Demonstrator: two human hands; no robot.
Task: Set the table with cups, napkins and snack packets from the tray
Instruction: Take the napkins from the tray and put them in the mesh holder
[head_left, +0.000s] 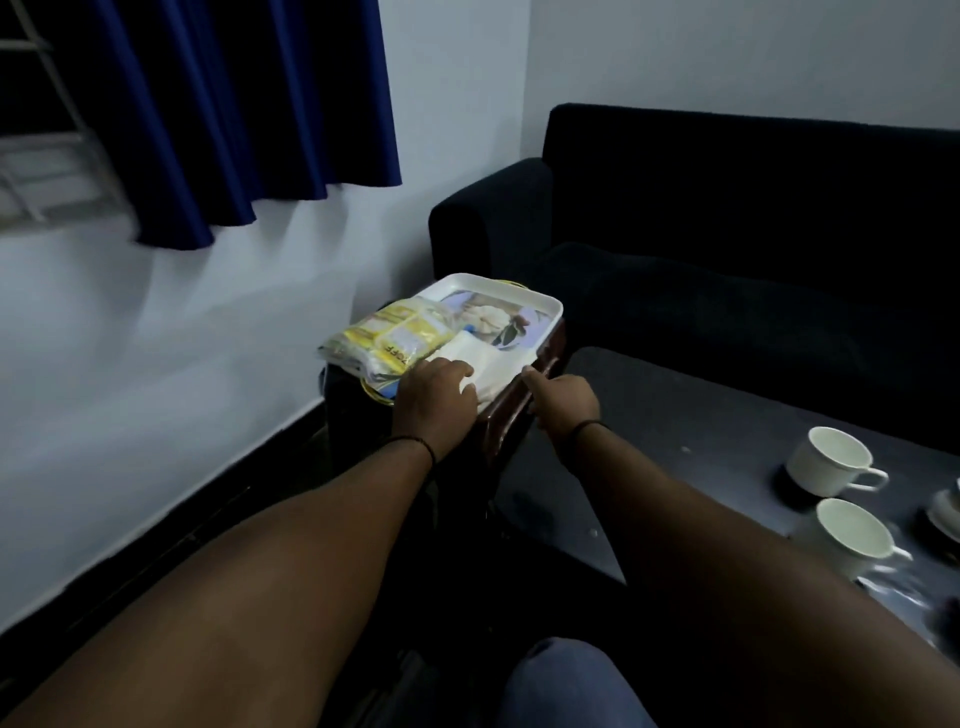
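My left hand (434, 397) lies flat, fingers loose, on the napkins (480, 361) in the tray (550, 306); my right hand (563, 397) curls empty at its edge.

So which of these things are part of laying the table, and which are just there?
For the job: tray, snack packets, napkins, cups, dark table, both hands.

Just there: sofa, blue curtain.

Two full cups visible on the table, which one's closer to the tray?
The farther white cup, the upper one in view. It sits closer to the tray than the second cup, which is lower, toward the camera.
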